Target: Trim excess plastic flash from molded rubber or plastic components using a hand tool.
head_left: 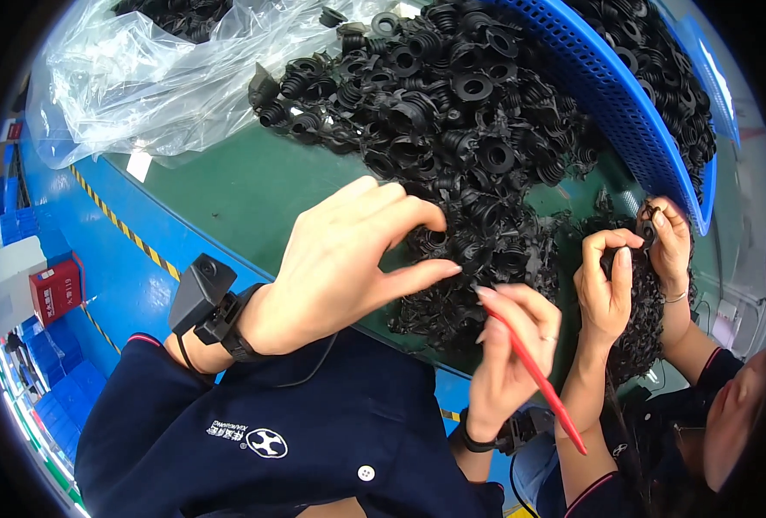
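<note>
My left hand (348, 246) reaches over the near edge of a pile of black ribbed rubber sleeves (473, 160). Its thumb and index finger are spread apart, and I see nothing held between them; the other fingers are partly hidden. My right hand (512, 350) is just to the right, closed around a slim red pen-shaped tool (540, 382). The tool's tail slants down toward the lower right, and its working tip is hard to make out near the thumb. Torn black rubber scraps (435, 324) lie beneath both hands.
The green tabletop (219, 186) carries a large clear plastic bag (141, 82) at the far left. A blue perforated basket (611, 95) full of similar sleeves stands at right. Beside me, a co-worker's hands (607, 285) handle a small black piece. A red box (56, 289) stands beyond.
</note>
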Demonstrator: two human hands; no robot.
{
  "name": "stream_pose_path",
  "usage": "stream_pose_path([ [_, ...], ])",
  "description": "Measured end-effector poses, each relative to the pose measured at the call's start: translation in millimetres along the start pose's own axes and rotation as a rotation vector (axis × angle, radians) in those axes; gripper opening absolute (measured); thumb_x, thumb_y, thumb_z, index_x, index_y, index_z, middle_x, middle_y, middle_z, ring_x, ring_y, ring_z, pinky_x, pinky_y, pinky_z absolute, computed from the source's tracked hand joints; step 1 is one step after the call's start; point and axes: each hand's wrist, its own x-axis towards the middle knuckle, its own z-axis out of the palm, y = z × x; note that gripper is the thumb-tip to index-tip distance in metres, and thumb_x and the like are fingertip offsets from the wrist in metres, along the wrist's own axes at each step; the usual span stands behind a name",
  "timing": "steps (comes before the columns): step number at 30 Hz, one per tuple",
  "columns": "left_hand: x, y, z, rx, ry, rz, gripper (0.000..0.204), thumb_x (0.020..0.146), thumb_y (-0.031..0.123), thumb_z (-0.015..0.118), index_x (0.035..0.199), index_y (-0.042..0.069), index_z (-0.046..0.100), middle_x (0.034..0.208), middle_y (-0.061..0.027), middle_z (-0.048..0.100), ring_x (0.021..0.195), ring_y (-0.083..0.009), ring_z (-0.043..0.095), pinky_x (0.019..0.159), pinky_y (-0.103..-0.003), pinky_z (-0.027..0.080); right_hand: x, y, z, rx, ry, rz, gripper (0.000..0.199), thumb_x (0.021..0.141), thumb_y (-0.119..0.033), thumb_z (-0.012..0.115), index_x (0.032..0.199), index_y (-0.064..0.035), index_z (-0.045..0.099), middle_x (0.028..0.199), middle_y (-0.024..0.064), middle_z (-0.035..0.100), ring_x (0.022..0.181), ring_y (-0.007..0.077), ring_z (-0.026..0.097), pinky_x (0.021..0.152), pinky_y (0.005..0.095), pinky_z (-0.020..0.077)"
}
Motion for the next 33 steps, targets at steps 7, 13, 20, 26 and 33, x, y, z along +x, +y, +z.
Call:
stream_pose_path([
  [7, -4, -14, 7, 0.079, -0.022, -0.061, 0.021, 0.062, 0.014, 0.07, 0.079, 0.009, 0.057, 0.057, -0.0006, 0.041, 0.056, -0.0158, 0.041, 0.052, -0.028, 0.035, 15, 9, 21, -0.146, -0.054, -0.005, 0.018, 0.072, -0.001, 0.061, 0.09, -0.0038, 0.062, 0.095, 0.009, 0.057, 0.063, 0.0125, 0.054, 0.063, 0.0237, 0.0447],
  [13, -3, 1, -37, 0.123, 0.13, -0.098, 0.019, 0.062, 0.006, 0.068, 0.078, 0.01, 0.058, 0.054, 0.0004, 0.042, 0.053, -0.015, 0.042, 0.05, -0.026, 0.035, 20, -6, 6, 0.422, -0.016, 0.249, 0.019, 0.086, -0.011, 0.045, 0.091, 0.0043, 0.055, 0.089, 0.0151, 0.057, 0.054, 0.0093, 0.053, 0.038, 0.0149, 0.0318],
  [20, -4, -35, -43, 0.323, 0.393, -0.138, 0.037, 0.067, -0.004, 0.061, 0.102, 0.008, 0.058, 0.057, 0.0019, 0.036, 0.055, -0.0089, 0.036, 0.056, -0.02, 0.033, 31, -4, 9, 0.81, -0.062, 0.293, 0.03, 0.089, -0.022, 0.039, 0.088, 0.0057, 0.051, 0.09, 0.0169, 0.054, 0.06, 0.0192, 0.059, 0.032, 0.0177, 0.036],
  [26, -7, 1, -48, -0.252, 0.074, -0.097, 0.031, 0.065, 0.003, 0.066, 0.095, 0.008, 0.06, 0.058, 0.0031, 0.042, 0.053, -0.0065, 0.038, 0.054, -0.02, 0.034, 36, -11, 14, 0.986, -0.071, 0.4, 0.034, 0.091, -0.027, 0.034, 0.089, 0.0049, 0.047, 0.091, 0.0169, 0.053, 0.056, 0.0229, 0.059, 0.033, 0.0191, 0.0386],
  [33, 16, -9, -39, -0.495, -0.236, -0.008, 0.043, 0.059, 0.003, 0.067, 0.101, 0.006, 0.06, 0.059, 0.0027, 0.04, 0.057, -0.0069, 0.037, 0.055, -0.021, 0.031, 30, -13, 3, 1.046, -0.166, 0.368, 0.035, 0.091, -0.03, 0.032, 0.088, 0.004, 0.041, 0.09, 0.0207, 0.053, 0.039, 0.0227, 0.053, 0.035, 0.0242, 0.0436],
])
